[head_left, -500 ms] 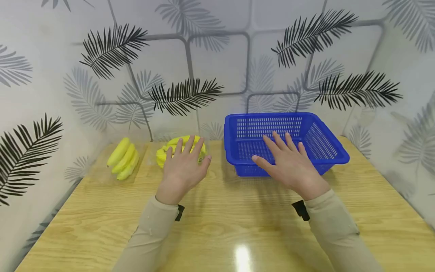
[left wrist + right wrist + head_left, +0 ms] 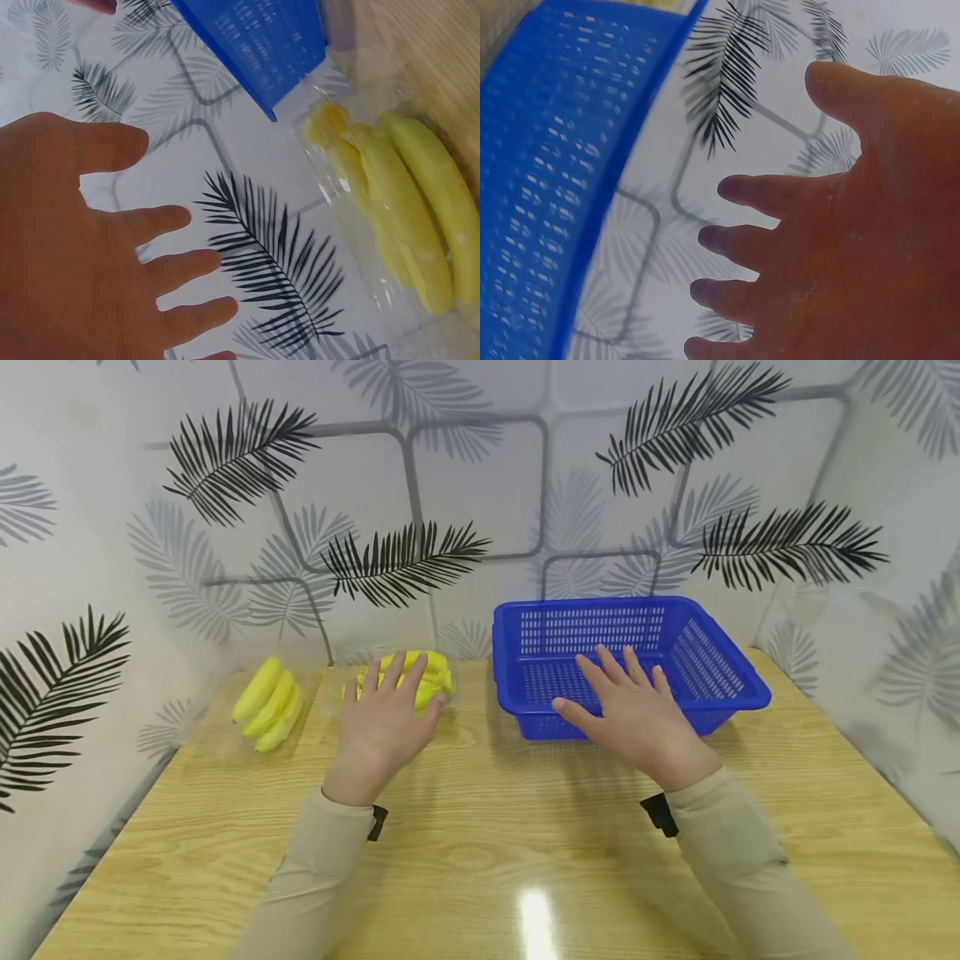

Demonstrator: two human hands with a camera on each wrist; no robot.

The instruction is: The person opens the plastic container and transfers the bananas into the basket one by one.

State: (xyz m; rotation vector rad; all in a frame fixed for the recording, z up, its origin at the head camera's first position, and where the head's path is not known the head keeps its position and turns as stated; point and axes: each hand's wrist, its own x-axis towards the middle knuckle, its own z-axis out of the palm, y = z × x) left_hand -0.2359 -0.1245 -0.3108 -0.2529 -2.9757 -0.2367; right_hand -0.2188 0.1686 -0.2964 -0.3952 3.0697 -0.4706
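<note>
My left hand (image 2: 382, 727) hovers with spread fingers in front of a bunch of bananas (image 2: 435, 675) in clear plastic, partly hiding it in the head view. In the left wrist view those bananas (image 2: 409, 202) lie apart from the hand, their wrap shining. Farther left on the table is a second bunch of bananas (image 2: 267, 703), also in clear plastic. My right hand (image 2: 637, 718), fingers spread, is held over the near side of a blue plastic basket (image 2: 630, 704). The right wrist view shows a gap between that hand (image 2: 855, 232) and the basket's wall (image 2: 562, 150). Neither hand holds anything.
The wooden table (image 2: 465, 852) runs back to a wall (image 2: 480, 485) with a leaf pattern, and the basket and both banana bunches stand near that back edge. Side walls close in at left and right. Black bands sit at both wrists.
My left hand has shifted a little to the left, showing more of the middle bananas. The right hand has hardly moved. The whole head view has tilted slightly, so things sit higher.
</note>
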